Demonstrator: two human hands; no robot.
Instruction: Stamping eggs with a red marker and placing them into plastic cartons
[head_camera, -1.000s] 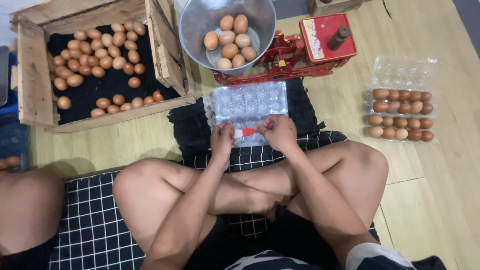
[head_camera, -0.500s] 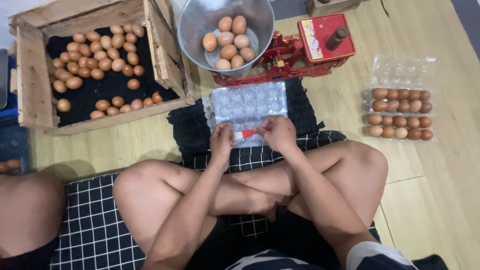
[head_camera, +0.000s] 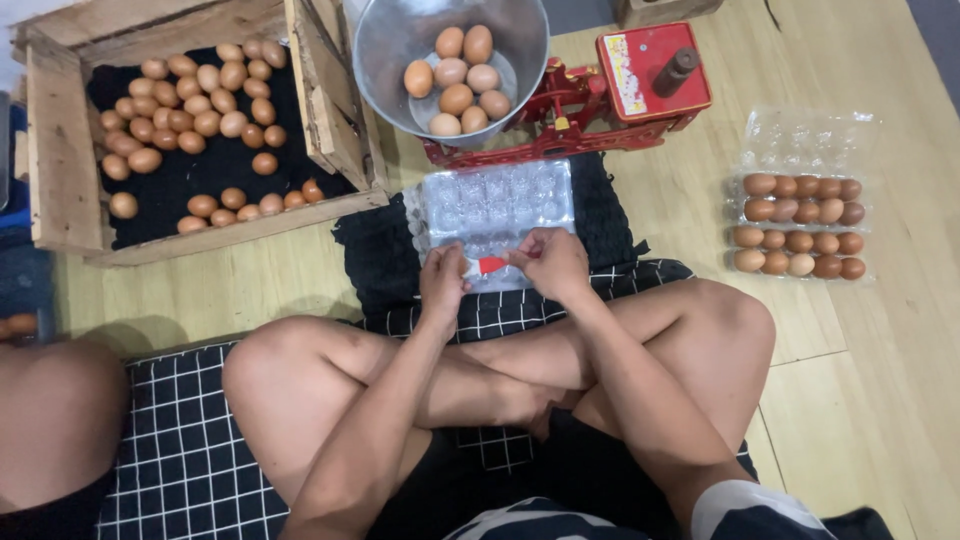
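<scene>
Head view: hands (head_camera: 500, 272) pinching carton label (head_camera: 487, 265)

Bowl (head_camera: 385, 60): seven eggs (head_camera: 457, 98). Filled carton (head_camera: 800, 225): fifteen eggs. One scale (head_camera: 640, 90).

The floor (head_camera: 880, 400) is pale yellow wood planks with visible seams, evenly lit, with soft shadows under what stands on it. A black mat with a white grid pattern (head_camera: 170, 450) covers the near part of the floor, and a dark knitted cloth (head_camera: 380, 250) lies just beyond it. At the left edge stands a rough wooden crate (head_camera: 60, 150) lined in black. No walls or windows show.
</scene>
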